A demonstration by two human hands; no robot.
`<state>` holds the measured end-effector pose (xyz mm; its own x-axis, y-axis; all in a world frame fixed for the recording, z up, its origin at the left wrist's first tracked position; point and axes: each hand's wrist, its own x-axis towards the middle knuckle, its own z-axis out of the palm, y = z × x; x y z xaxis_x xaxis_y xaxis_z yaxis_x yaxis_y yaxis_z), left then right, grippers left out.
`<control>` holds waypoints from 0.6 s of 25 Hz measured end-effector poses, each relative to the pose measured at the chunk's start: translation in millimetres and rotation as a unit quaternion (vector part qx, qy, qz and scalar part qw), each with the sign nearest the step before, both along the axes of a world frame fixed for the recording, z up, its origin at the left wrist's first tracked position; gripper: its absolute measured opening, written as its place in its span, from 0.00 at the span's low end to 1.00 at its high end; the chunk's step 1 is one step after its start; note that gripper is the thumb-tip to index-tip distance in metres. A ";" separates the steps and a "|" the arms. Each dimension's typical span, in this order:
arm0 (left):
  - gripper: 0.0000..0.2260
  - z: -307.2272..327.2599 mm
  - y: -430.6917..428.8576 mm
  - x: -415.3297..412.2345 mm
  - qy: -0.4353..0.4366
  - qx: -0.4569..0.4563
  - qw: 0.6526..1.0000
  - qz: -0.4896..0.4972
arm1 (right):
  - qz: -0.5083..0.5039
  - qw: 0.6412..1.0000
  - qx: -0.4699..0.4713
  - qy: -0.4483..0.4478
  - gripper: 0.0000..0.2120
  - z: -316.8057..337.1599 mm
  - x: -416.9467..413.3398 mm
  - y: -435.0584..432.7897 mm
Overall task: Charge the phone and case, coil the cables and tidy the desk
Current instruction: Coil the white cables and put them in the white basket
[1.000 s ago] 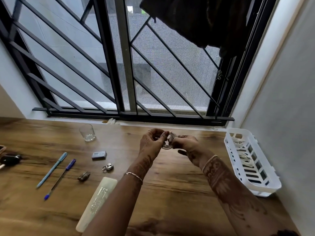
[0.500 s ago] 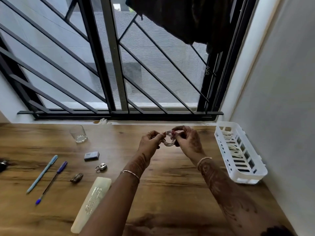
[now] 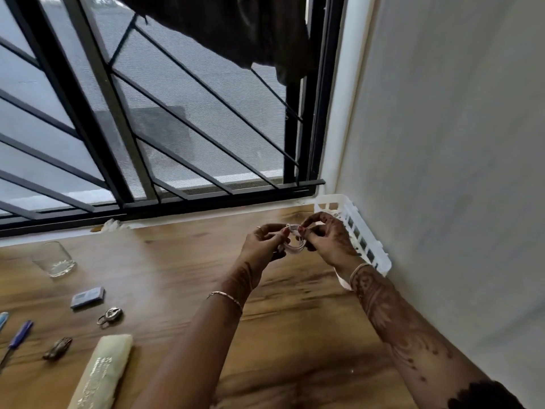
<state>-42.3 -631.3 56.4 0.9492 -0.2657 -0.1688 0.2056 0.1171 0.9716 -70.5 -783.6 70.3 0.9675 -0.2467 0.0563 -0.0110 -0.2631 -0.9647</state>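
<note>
I hold a small white cable (image 3: 294, 247) coiled into a loop above the desk (image 3: 182, 261), pinched from both sides. My left hand (image 3: 261, 245) has its fingers curled round the loop's left edge, and my right hand (image 3: 331, 245) pinches the top and right edge between thumb and fingertips. The loop hangs between the two hands and is clear of the wood. Just beyond my right hand, against the wall, lies a white slotted basket (image 3: 333, 198), partly hidden by my knuckles. Well to the left of my grip stands a glass (image 3: 56, 259). Nearer me on that side are a small grey box (image 3: 88, 297) whose face shows a label too blurred to read, a padlock (image 3: 110, 315) and a small metal piece (image 3: 57, 348). Farthest left lies a blue pen (image 3: 18, 339). Below my left forearm lies a long pale case (image 3: 101, 374) with faint lettering along it, but I cannot make out the words. Past my hands rises a black window grille (image 3: 97, 93).
</note>
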 end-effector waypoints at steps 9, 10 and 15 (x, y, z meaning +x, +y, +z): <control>0.11 -11.2 -98.9 8.2 0.032 0.130 0.991 -0.031 | -0.047 0.906 -0.410 0.088 0.10 14.5 13.5 -94.6; 0.12 -14.5 -103.5 9.3 0.035 0.154 0.987 -0.026 | -0.043 0.892 -0.437 0.104 0.11 11.6 15.0 -100.6; 0.24 -21.2 -117.3 1.6 0.116 0.147 0.981 -0.052 | 0.021 0.850 -0.493 0.186 0.11 -10.4 18.2 -115.5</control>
<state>-40.7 -748.5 35.2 0.8470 -0.2659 -0.4603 0.4203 -0.1951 0.8862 -52.3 -899.1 59.9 0.9702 -0.2223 -0.0961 -0.2379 -0.9490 -0.2066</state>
